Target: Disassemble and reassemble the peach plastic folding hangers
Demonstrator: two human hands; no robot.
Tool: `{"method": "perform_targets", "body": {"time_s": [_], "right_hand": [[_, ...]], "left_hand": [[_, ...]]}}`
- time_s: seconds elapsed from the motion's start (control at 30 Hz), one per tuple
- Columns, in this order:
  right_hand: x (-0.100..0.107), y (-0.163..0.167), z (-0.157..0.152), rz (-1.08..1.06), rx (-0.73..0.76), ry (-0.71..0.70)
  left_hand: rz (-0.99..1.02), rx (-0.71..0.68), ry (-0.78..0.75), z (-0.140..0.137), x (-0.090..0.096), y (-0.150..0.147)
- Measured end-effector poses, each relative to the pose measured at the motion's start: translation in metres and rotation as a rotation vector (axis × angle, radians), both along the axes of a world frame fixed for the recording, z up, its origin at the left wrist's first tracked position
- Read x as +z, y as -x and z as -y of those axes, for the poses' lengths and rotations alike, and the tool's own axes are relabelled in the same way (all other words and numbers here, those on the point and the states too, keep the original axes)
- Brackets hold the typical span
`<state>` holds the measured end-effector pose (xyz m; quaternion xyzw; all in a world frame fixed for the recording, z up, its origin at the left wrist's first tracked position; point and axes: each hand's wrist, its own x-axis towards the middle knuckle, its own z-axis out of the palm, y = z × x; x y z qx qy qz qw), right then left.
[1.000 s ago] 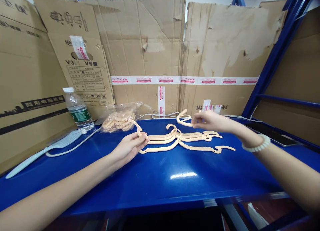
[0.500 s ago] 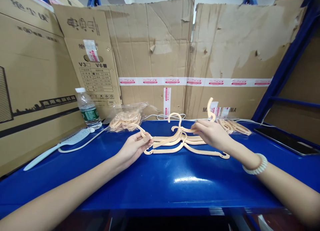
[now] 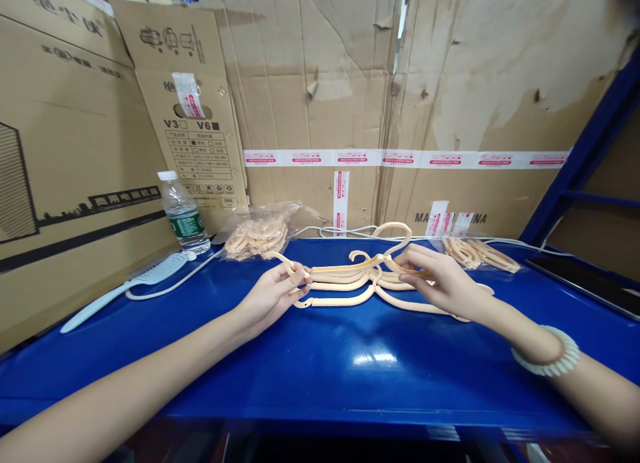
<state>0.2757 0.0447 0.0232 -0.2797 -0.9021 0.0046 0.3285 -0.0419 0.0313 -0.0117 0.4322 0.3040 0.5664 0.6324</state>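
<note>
A peach-coloured plastic clothes hanger (image 3: 345, 269) is held in both hands just over other hangers. My left hand (image 3: 280, 291) pinches its left end, where a curved tip pokes out above the fingers. My right hand (image 3: 443, 279) is closed around its right arm, hiding part of it. The hanger's hook (image 3: 400, 227) curls up between the hands, tilted to the right. Beneath lie more hangers of the same colour, and the nearest hanger (image 3: 345, 301) rests on the blue tabletop (image 3: 310, 363).
Behind the hangers lies a clear bag of peach plastic pieces (image 3: 260, 233); more pieces (image 3: 477, 255) lie at the right. A water bottle (image 3: 185, 216) and a pale hairbrush (image 3: 130, 286) are on the left. A dark tablet (image 3: 590, 286) lies far right. Cardboard (image 3: 310, 116) walls the back.
My right hand has turned and lowered the held hanger's right arm, whose tip stood upright before. Its hook now leans right. My left hand keeps its pinch. The view has shifted slightly.
</note>
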Motion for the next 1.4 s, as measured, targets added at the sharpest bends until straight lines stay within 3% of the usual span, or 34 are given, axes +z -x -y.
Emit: {"method": "perform_targets", "body": {"time_s": [0.3,0.7,1.4], "right_hand": [[0.000,0.000,0.002,0.007,0.072,0.042],[0.000,0.001,0.004,0.003,0.104,-0.056],[-0.001,0.017,0.022,0.023,0.070,0.040]], "left_hand": [[0.017,-0.054,0.059,0.003,0.003,-0.001],[-0.032,-0.131,0.089,0.007,0.005,-0.002],[-0.055,0.103,-0.017,0.007,-0.008,-0.001]]}}
